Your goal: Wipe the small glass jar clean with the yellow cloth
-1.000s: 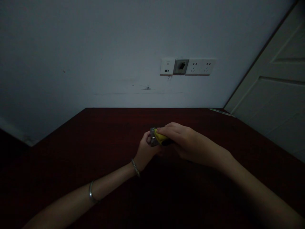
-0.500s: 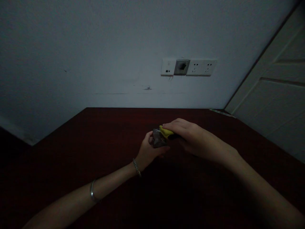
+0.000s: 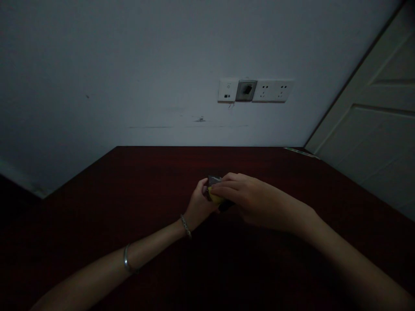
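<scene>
Head view showed the left hand [image 3: 198,203] gripping a small glassy block [image 3: 214,179] over the desk [image 3: 155,172]; the right hand [image 3: 256,196] pinched a yellow piece [image 3: 215,198], perhaps cloth, seemingly against it; the two had been brought together, neither yet set down, and how much work remained could not be judged; sideways room lay both ways, the far edge meeting the wall [image 3: 129,65], a door [image 3: 382,129] standing rightward.

From the wearer's head we look forward and down across the desk [image 3: 145,172], squarely at the wall [image 3: 129,65], with a panelled door [image 3: 382,138] angling in at right. We have the left hand [image 3: 198,206] and right hand [image 3: 256,198] near mid-view; darkness perhaps hides the desk's near edge.
</scene>
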`<state>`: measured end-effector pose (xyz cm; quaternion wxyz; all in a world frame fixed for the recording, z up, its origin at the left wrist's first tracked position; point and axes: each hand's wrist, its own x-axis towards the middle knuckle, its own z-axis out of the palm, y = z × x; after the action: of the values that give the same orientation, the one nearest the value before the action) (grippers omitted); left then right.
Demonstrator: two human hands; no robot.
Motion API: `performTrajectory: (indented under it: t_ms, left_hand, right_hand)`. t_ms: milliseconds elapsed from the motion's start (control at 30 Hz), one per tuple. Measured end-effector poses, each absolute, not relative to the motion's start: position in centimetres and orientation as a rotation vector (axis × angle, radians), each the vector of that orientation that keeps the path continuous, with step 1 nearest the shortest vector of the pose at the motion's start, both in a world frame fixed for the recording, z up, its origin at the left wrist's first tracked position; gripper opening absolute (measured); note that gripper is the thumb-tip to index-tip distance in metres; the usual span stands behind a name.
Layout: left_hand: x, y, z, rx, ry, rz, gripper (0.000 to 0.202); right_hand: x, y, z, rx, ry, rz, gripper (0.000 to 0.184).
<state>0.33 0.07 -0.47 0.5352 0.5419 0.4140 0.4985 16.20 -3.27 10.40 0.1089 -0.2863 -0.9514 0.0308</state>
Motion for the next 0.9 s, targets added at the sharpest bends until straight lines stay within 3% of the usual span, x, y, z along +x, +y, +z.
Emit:
performTrajectory:
  t_ms: [167,533,900]
  left_hand:
    - [0.1,0.6,-1.2,1.215,0.997,1.102,0.067]
    - [-0.1,0.5,-0.9,1.261,0.934,0.992,0.068]
    - [0.2,1.0,3.2,1.301,0.925,0.966,0.062]
  right_hand:
    - [17.1,-3.4,10.8,-0.930,-2.642,0.300,0.046]
    - [19.8,0.3,9.2,-0.957,-2.308,0.187,0.045]
    - [19.7,0.6,9.0,-0.956,-2.110,0.186,0.041]
